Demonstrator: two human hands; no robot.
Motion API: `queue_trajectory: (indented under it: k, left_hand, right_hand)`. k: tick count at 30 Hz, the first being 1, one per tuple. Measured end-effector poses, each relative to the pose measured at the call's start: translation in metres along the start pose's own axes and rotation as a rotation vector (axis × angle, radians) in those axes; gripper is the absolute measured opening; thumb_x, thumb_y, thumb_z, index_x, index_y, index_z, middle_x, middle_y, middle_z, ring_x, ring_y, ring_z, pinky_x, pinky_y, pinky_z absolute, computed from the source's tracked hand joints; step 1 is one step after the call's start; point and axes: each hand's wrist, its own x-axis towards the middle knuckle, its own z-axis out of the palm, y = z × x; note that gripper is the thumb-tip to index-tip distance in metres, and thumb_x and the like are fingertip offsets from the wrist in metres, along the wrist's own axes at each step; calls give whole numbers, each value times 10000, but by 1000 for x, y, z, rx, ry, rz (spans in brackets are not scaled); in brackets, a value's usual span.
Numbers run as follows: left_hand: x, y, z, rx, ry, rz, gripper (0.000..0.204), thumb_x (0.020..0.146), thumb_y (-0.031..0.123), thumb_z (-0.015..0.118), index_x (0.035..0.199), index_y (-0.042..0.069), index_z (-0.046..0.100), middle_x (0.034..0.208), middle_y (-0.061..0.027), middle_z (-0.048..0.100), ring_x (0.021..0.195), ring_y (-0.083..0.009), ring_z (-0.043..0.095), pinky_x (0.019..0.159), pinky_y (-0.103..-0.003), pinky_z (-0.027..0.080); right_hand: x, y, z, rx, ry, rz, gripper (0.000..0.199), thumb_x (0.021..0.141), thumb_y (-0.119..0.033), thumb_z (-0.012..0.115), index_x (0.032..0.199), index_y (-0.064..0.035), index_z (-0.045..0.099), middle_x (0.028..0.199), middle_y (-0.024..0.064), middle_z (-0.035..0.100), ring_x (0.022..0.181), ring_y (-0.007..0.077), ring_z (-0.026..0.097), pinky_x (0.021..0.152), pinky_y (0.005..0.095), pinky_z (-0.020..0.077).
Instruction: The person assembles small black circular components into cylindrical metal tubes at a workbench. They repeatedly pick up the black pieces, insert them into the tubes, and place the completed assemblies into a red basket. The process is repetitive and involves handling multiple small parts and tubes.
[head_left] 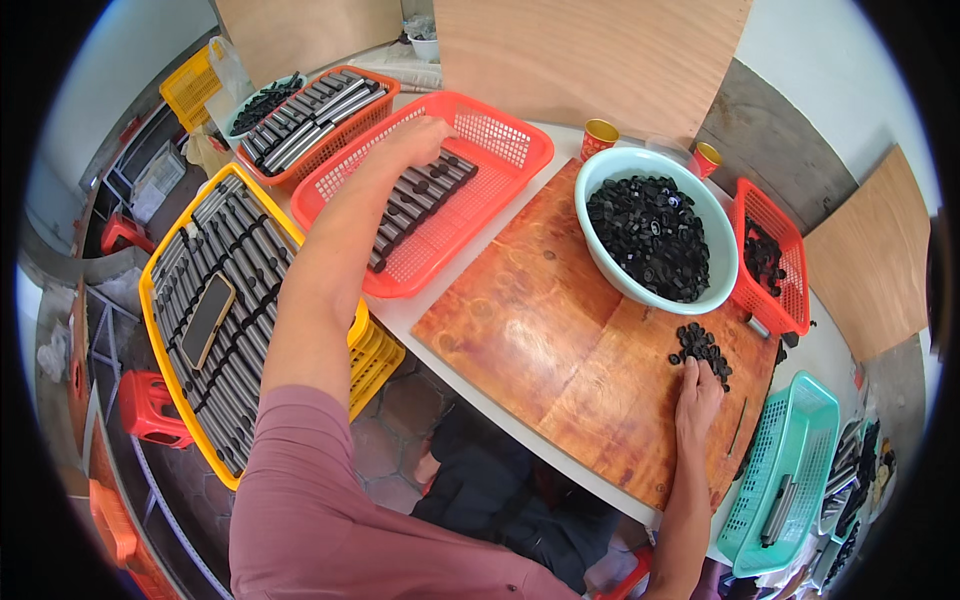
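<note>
My left hand (pixel 421 143) reaches across into a red perforated basket (pixel 510 150), its fingers curled down at the far end of a row of grey tubes with black end pieces (pixel 425 195). Whatever is between those fingers is hidden. At the right of the wooden board (pixel 530 330), my right hand (pixel 699 398) has its fingertips drawn together at the near edge of a small pile of black caps (pixel 702 350). I cannot make out what the fingertips hold. Just behind that pile stands a light blue basin (pixel 592 255) full of similar black pieces.
Left of me, a yellow crate (pixel 152 300) is filled with tubes, a phone (pixel 208 320) on top. Another red basket of tubes (pixel 318 120) stands behind it. Paper cups (pixel 599 136), a small red basket (pixel 797 270) and a green basket (pixel 812 420) line the right.
</note>
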Motion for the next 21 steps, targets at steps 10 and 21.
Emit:
queue_trajectory:
  k: [10, 21]
  left_hand:
    - [-48, 179, -50, -276, 895, 129, 257, 907, 43, 627, 1144, 73, 723, 1036, -138, 724, 929, -332, 707, 817, -436, 591]
    - [-123, 429, 19, -784, 415, 411, 187, 884, 246, 748, 823, 70, 733, 751, -91, 672, 725, -314, 669, 651, -423, 538]
  right_hand:
    - [0, -3, -3, -5, -24, -8, 392, 1058, -317, 560, 838, 5, 588, 754, 247, 619, 705, 445, 602, 634, 506, 452]
    - [-7, 6, 6, -90, 100, -260, 252, 950, -254, 679, 803, -63, 605, 741, 180, 655, 670, 408, 649, 619, 502, 506]
